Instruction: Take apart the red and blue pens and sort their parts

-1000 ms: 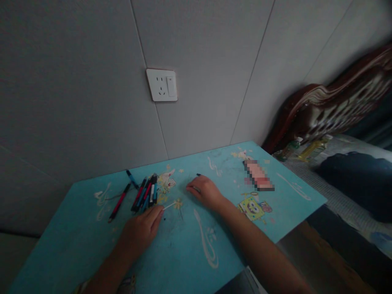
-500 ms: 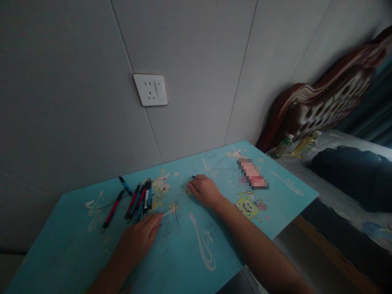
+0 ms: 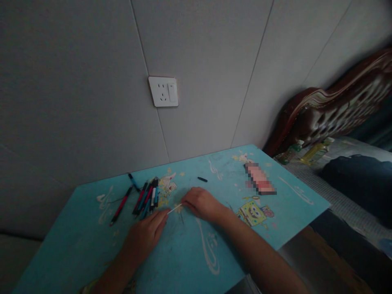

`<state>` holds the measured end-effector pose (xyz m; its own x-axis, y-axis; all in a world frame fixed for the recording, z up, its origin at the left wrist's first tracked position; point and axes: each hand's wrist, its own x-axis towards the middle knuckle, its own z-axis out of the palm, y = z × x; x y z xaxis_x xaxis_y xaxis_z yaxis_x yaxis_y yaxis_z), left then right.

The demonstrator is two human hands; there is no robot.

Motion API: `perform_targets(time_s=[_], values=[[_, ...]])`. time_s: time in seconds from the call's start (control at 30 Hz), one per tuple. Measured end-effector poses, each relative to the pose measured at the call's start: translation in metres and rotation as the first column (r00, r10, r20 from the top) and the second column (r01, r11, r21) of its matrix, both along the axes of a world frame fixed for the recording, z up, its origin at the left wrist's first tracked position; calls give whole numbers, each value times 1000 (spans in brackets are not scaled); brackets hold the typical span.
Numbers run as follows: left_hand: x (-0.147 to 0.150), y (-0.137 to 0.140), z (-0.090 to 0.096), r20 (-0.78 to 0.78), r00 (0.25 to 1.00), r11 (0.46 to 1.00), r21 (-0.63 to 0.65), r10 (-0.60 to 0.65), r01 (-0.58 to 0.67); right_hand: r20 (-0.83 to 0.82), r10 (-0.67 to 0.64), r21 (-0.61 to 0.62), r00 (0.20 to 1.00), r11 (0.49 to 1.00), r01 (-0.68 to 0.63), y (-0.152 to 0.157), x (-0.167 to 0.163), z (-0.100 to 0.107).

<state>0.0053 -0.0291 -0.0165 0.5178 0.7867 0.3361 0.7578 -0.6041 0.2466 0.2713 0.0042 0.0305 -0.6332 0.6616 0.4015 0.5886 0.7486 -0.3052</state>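
Note:
A thin white pen refill (image 3: pixel 175 208) spans the gap between my two hands, just above the table. My left hand (image 3: pixel 150 228) is closed round its left end, fingers pressed together. At the other end, the fingertips of my right hand (image 3: pixel 199 203) pinch it. Beyond my right hand, a short dark tube-like piece (image 3: pixel 202 179) lies on the table. A bunch of blue, red and black pens (image 3: pixel 148 197) lies past my left hand. Left of the bunch are a red and black pen (image 3: pixel 121 206) and a blue and black pen (image 3: pixel 134 182).
The light blue table (image 3: pixel 76 245) with cartoon prints stands against a grey wall with a white socket (image 3: pixel 163 92). A blurred-out pink object (image 3: pixel 260 179) lies at the table's right. Beyond it is a bed with bottles (image 3: pixel 315 152) and a dark bundle (image 3: pixel 358 177).
My right hand has come left and nearer, leaving the short dark piece on the table, and now grips the refill's free end. My left hand still holds the refill. The view has shifted slightly.

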Motion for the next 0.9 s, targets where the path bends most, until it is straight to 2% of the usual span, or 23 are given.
perform_targets(time_s=[0.1, 0.2, 0.3, 0.4, 0.47, 0.57, 0.63, 0.67, 0.7, 0.77, 0.83, 0.9], values=[[0, 1, 2, 96, 988, 993, 4, 117, -118, -48, -246, -21, 968, 969, 245, 14, 23, 4], [3, 0, 7, 215, 958, 982, -36, 188, -185, -47, -472, -45, 881, 882, 470, 25, 42, 0], [8, -4, 15, 372, 902, 975, -123, 218, -185, 18, -594, -61, 805, 803, 594, 30, 50, -9], [15, -7, 23, 559, 769, 932, -338, 310, -131, 79, -600, -65, 796, 793, 605, 30, 50, -14], [19, -8, 27, 686, 631, 885, -466, 361, 0, 46, -593, -61, 804, 802, 595, 28, 46, -12], [27, -8, 29, 832, 362, 824, -517, 420, 232, -128, -516, -116, 847, 856, 504, 18, 30, -3], [33, -7, 30, 867, 171, 795, -497, 467, 349, -249, -375, -229, 893, 919, 322, 6, 12, 4], [36, -8, 30, 871, 85, 785, -476, 484, 398, -295, -287, -297, 911, 934, 198, -1, 2, 6], [39, -8, 30, 869, 11, 778, -449, 495, 440, -333, -201, -362, 921, 929, 72, -8, -8, 7], [45, -11, 32, 858, -99, 768, -393, 504, 506, -412, -99, -457, 906, 882, -112, -20, -24, 6], [48, -14, 34, 849, -156, 758, -350, 505, 550, -486, -104, -515, 868, 836, -188, -26, -34, 2], [50, -18, 34, 842, -175, 748, -335, 510, 573, -530, -160, -560, 833, 804, -202, -26, -37, -3]])
